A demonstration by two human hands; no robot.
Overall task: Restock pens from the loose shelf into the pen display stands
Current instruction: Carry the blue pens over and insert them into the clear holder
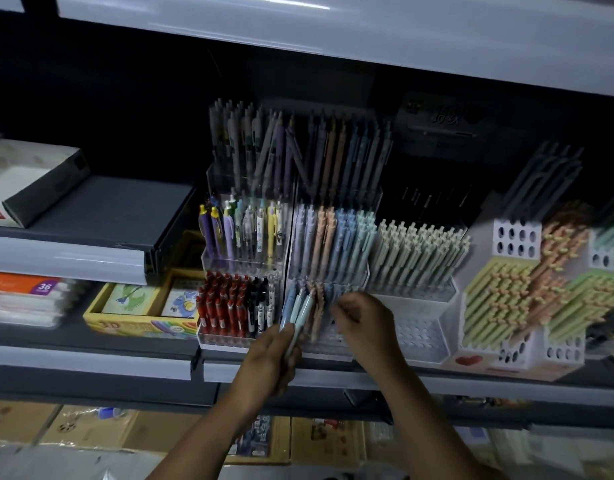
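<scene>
A few pale blue pens (296,308) are gripped upright by the left hand (269,362), just before the near row of a clear tiered stand (328,271), in which pastel pens (333,230) are ranked by colour.

The grey shelf (91,362) carries clear pen stands (243,263) and a yellow box (139,323).
</scene>
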